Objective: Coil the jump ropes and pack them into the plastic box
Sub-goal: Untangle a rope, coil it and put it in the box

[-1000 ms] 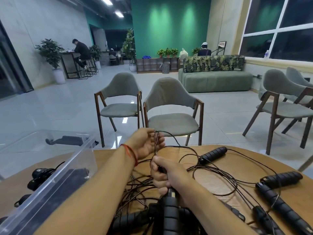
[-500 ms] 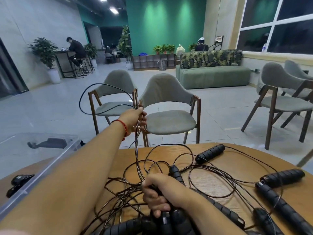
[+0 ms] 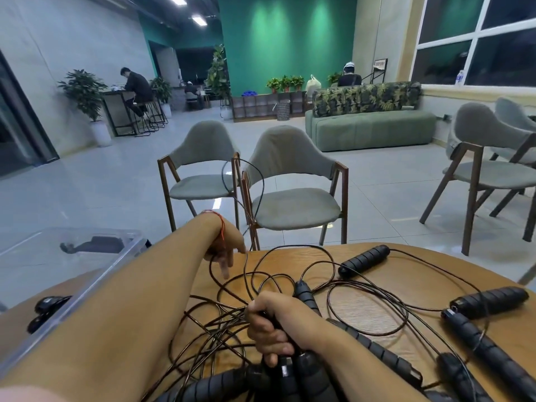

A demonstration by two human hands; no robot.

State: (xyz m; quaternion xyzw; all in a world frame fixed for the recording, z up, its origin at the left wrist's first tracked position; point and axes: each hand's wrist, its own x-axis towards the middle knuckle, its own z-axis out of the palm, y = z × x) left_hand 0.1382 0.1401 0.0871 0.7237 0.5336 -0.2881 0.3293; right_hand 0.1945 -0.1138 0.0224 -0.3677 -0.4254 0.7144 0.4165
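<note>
Black rope handles (image 3: 304,295) sitting clenched in right hand (image 3: 272,323) fist; left hand (image 3: 223,245) hovering over tangled cord (image 3: 230,311), fingers pointing down, grip unclear.

Matt wood-grain table (image 3: 362,310), clear plastic box (image 3: 87,285)

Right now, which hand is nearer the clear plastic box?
Left. The left hand holds a rope cord just right of the plastic box; the right hand grips jump rope handles farther right.
</note>
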